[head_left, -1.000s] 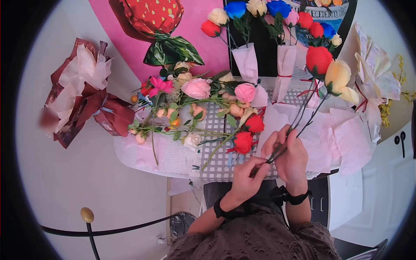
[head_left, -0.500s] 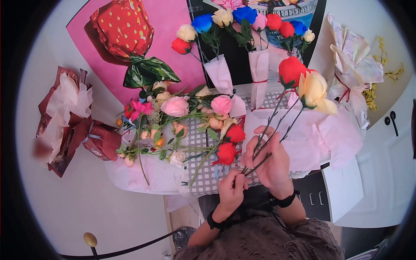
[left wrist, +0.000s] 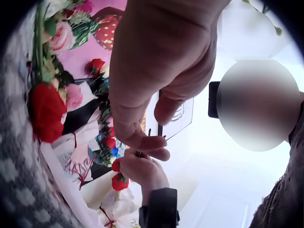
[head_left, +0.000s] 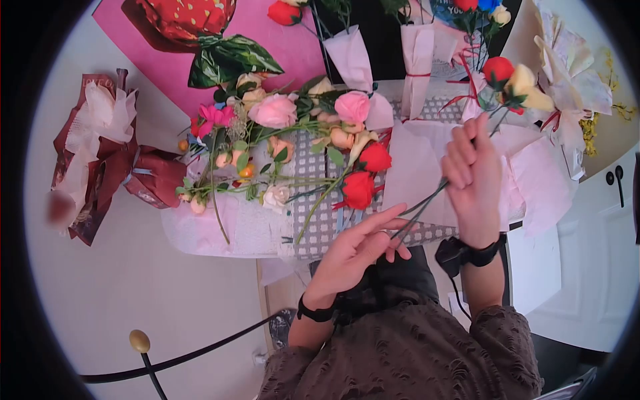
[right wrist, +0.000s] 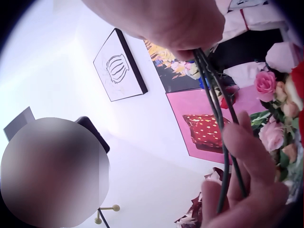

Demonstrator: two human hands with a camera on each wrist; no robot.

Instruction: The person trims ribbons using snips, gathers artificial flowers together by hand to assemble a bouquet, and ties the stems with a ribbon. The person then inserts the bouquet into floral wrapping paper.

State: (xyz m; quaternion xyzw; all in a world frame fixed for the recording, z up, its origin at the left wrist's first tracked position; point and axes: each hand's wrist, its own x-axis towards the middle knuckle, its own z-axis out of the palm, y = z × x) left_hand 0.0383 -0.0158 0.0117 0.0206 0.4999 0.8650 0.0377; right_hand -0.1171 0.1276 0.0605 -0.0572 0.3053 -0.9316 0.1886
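In the head view my right hand (head_left: pixel 472 183) grips the dark green stems (head_left: pixel 427 200) of a small bunch, high up under the blooms. A red rose (head_left: pixel 498 69) and a cream rose (head_left: pixel 528 90) top it, leaning away to the upper right. At the lower stem ends is my left hand (head_left: pixel 357 250), its fingers fairly straight and loosely spread. The right wrist view shows the stems (right wrist: pixel 216 109) passing between the left hand's (right wrist: pixel 256 180) parted fingers and touching the index finger. In the left wrist view, short stem tips poke out near the left fingertips (left wrist: pixel 152 142).
Loose roses and sprays lie on the table's left half, including two red roses (head_left: pixel 358 190). Pink wrapping paper (head_left: pixel 413 167) covers the right side. Wrapped bunches (head_left: pixel 418 73) stand behind. A dark red bouquet wrap (head_left: pixel 127 160) is far left, a pale wrapped bouquet (head_left: pixel 567 87) far right.
My right hand has moved up the stems towards the blooms and closed round them. The left hand has loosened its pinch on the stem ends and spread its fingers. The head view has shifted.
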